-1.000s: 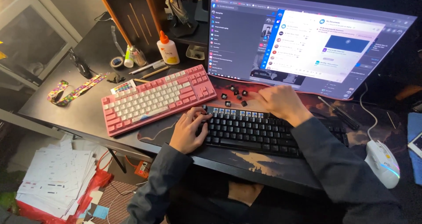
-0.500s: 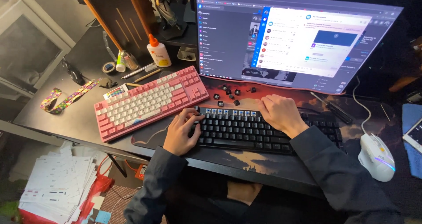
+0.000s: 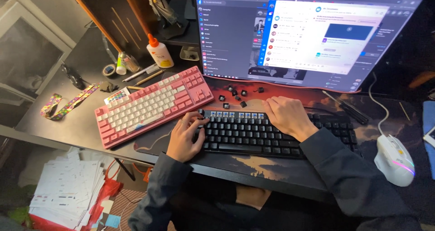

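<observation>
A black keyboard (image 3: 253, 138) lies on the desk mat in front of me, its top row stripped of caps so blue switches show. My left hand (image 3: 183, 138) rests on the keyboard's left end, fingers curled onto the keys. My right hand (image 3: 285, 115) lies on the upper middle of the keyboard, fingers bent down at the bare top row. What the fingertips pinch is hidden. Several loose black keycaps (image 3: 235, 97) sit just behind the keyboard. A pink and white keyboard (image 3: 152, 105) lies angled to the left.
A large monitor (image 3: 308, 34) stands behind. A black screwdriver (image 3: 346, 108) lies right of my hand, a white mouse (image 3: 396, 161) farther right. A glue bottle (image 3: 158, 52), pens, tape roll and a colourful lanyard (image 3: 68, 105) are at left. Papers (image 3: 68, 192) pile on the floor.
The view has shifted a little and closed in on the desk. Both hands stay on the black keyboard, the right one still at the top row.
</observation>
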